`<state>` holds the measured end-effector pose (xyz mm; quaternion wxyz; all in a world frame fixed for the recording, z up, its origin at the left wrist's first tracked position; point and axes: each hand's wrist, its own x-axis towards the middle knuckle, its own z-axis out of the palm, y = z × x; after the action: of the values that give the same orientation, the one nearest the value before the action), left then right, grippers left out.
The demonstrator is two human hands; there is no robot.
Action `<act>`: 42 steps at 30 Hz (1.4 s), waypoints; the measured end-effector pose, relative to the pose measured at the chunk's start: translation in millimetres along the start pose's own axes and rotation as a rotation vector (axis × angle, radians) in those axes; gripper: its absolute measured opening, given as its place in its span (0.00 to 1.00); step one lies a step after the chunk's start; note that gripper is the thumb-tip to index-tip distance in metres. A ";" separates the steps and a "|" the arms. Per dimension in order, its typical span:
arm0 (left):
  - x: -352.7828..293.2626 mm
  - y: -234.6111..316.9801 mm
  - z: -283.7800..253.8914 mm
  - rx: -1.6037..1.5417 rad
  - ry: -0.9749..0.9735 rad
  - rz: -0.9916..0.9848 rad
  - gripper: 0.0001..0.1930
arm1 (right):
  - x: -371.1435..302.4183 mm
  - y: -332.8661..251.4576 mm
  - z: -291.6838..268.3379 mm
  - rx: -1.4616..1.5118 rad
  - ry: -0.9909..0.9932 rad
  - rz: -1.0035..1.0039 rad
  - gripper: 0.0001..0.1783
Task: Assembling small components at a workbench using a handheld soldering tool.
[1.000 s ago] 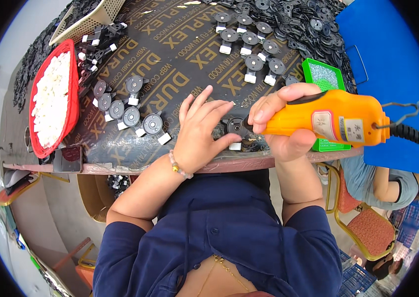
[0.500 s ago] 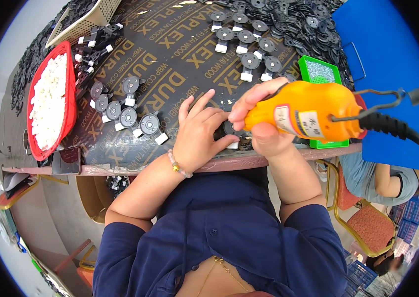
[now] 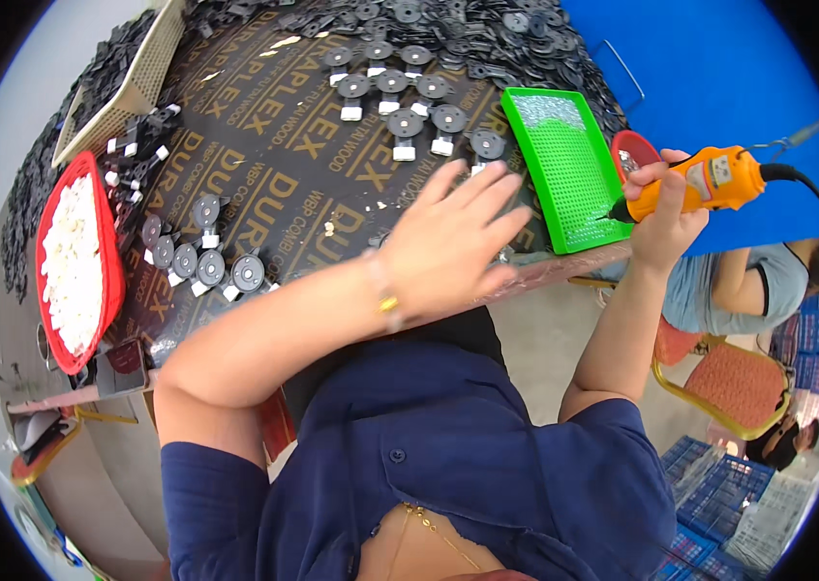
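My right hand (image 3: 666,218) grips an orange electric screwdriver (image 3: 695,191), its dark tip pointing left at the near right corner of a green perforated tray (image 3: 550,169). Small silvery screws (image 3: 550,108) lie heaped at the tray's far end. My left hand (image 3: 458,237) is open, fingers spread and slightly blurred, above the table's front edge just left of the tray. Beyond its fingertips sits a round black part (image 3: 488,145) with a white end. What lies under this hand is mostly hidden.
More such parts stand in rows at centre back (image 3: 390,82) and left (image 3: 210,266). A red basket (image 3: 111,281) holds small white pieces; behind it is a beige basket (image 3: 143,87). Black pieces (image 3: 487,44) pile at the back. Beside the tray is a red bowl (image 3: 634,145). Someone sits at right.
The screwdriver has gone from near the table's front edge to the green tray on the right, in my right hand. My left hand has moved right and spread its fingers. The view has shifted.
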<state>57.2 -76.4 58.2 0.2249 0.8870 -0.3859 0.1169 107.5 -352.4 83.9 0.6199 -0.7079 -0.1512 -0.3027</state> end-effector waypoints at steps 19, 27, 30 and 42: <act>31.5 -33.0 35.2 0.161 -0.163 0.065 0.35 | -11.1 39.4 -3.8 0.225 0.042 -0.008 0.30; -20.9 -3.1 -25.3 0.161 -0.172 -0.108 0.39 | -12.6 43.6 -2.7 0.207 0.004 0.000 0.30; -47.6 -4.2 -34.7 0.098 -0.120 -0.256 0.39 | -13.2 42.0 -3.3 0.185 0.033 -0.005 0.30; -103.8 -16.7 3.2 -0.127 0.191 -0.473 0.34 | -14.2 -4.4 13.1 0.275 -0.010 -0.095 0.39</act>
<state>-0.4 -2.3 10.7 0.3365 0.9216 -0.1515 0.1199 97.1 -336.7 77.9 0.6952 -0.6099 -0.2279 -0.3047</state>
